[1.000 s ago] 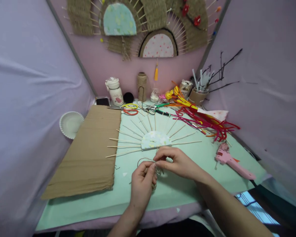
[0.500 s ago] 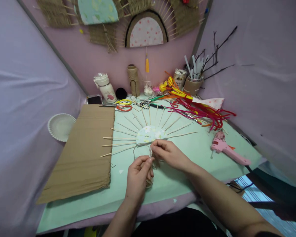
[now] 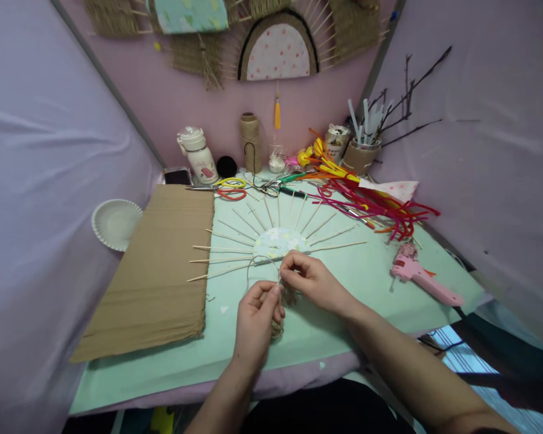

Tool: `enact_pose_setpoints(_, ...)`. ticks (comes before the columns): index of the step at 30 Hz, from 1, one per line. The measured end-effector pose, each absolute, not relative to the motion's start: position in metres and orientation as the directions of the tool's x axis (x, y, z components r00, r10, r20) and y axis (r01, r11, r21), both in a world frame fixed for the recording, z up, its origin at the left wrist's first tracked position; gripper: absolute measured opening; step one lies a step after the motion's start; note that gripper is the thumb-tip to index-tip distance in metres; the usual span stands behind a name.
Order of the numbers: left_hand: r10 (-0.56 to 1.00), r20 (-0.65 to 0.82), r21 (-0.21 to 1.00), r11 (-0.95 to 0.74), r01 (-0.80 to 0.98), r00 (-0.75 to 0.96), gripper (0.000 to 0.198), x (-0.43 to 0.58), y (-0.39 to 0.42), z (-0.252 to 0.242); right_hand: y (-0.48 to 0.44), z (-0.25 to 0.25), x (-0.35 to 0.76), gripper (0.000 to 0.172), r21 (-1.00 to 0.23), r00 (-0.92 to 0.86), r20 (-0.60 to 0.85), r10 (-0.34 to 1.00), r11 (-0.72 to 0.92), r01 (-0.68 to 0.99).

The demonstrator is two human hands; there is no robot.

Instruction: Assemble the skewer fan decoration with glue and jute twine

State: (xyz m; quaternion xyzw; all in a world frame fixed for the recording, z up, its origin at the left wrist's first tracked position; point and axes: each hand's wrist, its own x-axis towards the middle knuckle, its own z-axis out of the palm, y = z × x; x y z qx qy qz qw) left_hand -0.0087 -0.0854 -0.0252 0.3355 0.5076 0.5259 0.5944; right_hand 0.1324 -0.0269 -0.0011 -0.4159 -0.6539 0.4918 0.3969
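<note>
A pale half-round piece (image 3: 276,240) with a floral print lies on the table, thin wooden sticks (image 3: 228,242) fanning out from its curved side. Just in front of its straight edge, my left hand (image 3: 259,310) pinches twine (image 3: 248,274) between thumb and fingertips. My right hand (image 3: 310,278) is closed on the same twine slightly above and to the right, the fingertips of both hands almost meeting. A loop of the twine curves up to the half-round piece. More twine hangs bunched under my hands, partly hidden by them.
A cardboard sheet (image 3: 154,271) covers the table's left side, beside a white paper plate (image 3: 116,224). At right rests a pink glue gun (image 3: 423,277). Along the back are scissors (image 3: 230,189), a twine spool (image 3: 250,141), a white bottle (image 3: 198,155) and coloured pipe cleaners (image 3: 380,208).
Both hands keep their pinch on the twine and have drawn slightly closer together. The loop near the half-round piece stands more rounded. The whole view has shifted a little.
</note>
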Motion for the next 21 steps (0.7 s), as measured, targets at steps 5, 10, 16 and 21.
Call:
enact_pose_setpoints(5,0.965,-0.256,0.924,0.23,-0.304,-0.048,0.024,-0.0084,-0.0886,-0.025,-0.0229,-0.0033,0.1384,0.013,-0.913,-0.063,0.282,0.957,0.288,0.29)
enact_pose_setpoints(10,0.964,-0.249,0.909,0.2,-0.365,-0.093,0.024,-0.0061,-0.0847,-0.0243,-0.0249,-0.0008,0.1408,0.019,-0.97,-0.253,0.082,0.964,0.135,0.2)
enact_pose_setpoints(16,0.974,-0.212,0.914,0.169,-0.368,-0.08,0.023,-0.0049,-0.084,-0.0253,-0.029,-0.0002,0.1351,0.021,-0.996,-0.43,-0.041,0.902,-0.002,0.089)
enact_pose_setpoints(21,0.978,-0.204,0.92,0.174,-0.351,-0.052,0.023,-0.0053,-0.0854,-0.025,-0.0289,-0.0045,0.1321,0.024,-0.946,-0.425,-0.221,0.878,-0.298,-0.125)
